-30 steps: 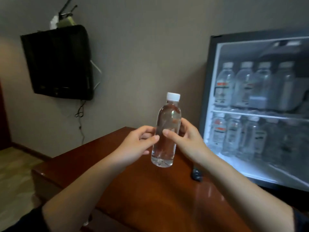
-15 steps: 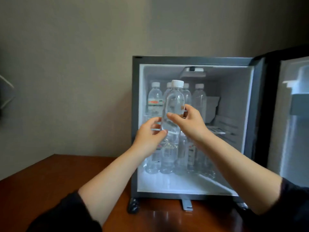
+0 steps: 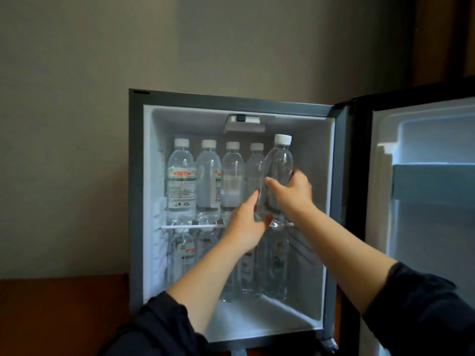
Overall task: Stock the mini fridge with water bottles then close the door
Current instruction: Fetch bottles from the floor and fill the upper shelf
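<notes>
Leaning bottle [image 3: 279, 170] at shelf [image 3: 180, 227] front edge, room rightward

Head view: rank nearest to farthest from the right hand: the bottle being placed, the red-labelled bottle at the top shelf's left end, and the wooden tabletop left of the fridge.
1. Bottle being placed: gripped by the right hand, at the top shelf's right end.
2. Red-labelled bottle: left end of that shelf, across the row.
3. Wooden tabletop: outside the fridge, low left.
</notes>
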Tool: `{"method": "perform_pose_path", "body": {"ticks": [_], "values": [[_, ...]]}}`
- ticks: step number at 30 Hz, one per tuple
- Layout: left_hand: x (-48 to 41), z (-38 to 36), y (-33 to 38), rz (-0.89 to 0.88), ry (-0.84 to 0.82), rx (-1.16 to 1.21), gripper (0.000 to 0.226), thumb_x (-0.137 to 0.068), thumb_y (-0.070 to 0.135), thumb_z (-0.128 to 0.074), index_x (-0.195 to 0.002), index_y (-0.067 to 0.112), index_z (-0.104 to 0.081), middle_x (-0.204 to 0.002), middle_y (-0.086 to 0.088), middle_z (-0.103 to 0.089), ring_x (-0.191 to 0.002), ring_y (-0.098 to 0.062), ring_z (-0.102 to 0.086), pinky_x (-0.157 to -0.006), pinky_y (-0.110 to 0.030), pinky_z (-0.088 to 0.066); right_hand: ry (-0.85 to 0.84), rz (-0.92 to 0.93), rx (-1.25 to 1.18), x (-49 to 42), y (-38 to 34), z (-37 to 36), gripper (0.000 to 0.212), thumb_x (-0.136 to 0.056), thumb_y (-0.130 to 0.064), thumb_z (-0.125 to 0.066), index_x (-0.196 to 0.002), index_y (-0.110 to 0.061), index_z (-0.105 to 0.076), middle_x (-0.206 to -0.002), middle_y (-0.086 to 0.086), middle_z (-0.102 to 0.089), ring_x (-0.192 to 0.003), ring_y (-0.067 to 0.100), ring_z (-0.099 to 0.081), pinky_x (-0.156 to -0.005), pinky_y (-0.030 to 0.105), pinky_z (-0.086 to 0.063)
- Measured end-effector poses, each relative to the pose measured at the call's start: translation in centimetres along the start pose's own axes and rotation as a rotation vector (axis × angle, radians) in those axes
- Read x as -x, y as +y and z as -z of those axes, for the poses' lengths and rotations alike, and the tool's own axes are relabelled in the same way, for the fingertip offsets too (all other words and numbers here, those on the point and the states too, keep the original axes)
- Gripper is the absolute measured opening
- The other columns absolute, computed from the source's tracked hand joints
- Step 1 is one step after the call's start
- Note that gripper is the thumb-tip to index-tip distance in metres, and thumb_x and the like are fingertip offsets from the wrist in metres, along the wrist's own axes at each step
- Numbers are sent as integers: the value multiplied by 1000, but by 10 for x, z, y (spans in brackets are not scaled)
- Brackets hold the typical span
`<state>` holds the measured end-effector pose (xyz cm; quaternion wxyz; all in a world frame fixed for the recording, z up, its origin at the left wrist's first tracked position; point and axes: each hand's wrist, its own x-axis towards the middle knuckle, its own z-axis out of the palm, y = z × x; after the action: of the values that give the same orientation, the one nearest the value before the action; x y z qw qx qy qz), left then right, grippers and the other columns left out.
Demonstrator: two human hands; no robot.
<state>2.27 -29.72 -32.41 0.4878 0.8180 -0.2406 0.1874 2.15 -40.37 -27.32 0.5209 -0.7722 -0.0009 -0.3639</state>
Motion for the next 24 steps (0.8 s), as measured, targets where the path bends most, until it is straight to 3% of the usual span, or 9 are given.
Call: {"method": "perform_pose_path", "body": {"ticks": [6, 12, 17, 20, 24], "values": [[-4, -25, -25, -4, -16, -157, 71, -91, 33, -56, -146, 42, -12, -144, -1, -44, -134, -24, -38, -109, -42, -36, -18, -24, 23, -17, 17, -3, 39, -84, -31, -67, -115, -15, -50, -112, 8, -62, -104, 29, -61, -92, 49, -51], [-2, -35, -34, -45, 58, -314, 64, -96, 23, -46, -145, 46, -11, -135, 2, -49, -128, -24, -33, -102, -36, -35, -43, -26, 145, -32, 20, -4, 45, -81, -39, -67, -115, -17, -46, -114, 10, -61, -100, 33, -61, -88, 50, -52], [1, -37, -34, -122, 127, -481, 60, -95, 26, -48, -146, 35, -18, -128, 0, -54, -121, -21, -38, -104, -28, -25, -26, -74, 215, -39, 20, -8, 49, -82, -43, -64, -118, -14, -50, -113, 8, -63, -104, 34, -61, -87, 41, -52], [5, -36, -29, -137, 129, -491, 55, -95, 33, -46, -145, 32, -24, -130, 0, -51, -121, -20, -36, -104, -27, -24, 17, -92, 270, -43, 26, -10, 52, -86, -43, -61, -128, -14, -48, -123, 10, -60, -113, 33, -58, -77, 27, -40], [7, -36, -26, -141, 120, -494, 51, -95, 33, -46, -143, 27, -31, -134, 1, -49, -124, -18, -33, -107, -28, -21, 49, -69, 280, -43, 31, -10, 55, -89, -39, -59, -134, -11, -42, -131, 13, -55, -118, 33, -54, -77, 27, -34]]}}
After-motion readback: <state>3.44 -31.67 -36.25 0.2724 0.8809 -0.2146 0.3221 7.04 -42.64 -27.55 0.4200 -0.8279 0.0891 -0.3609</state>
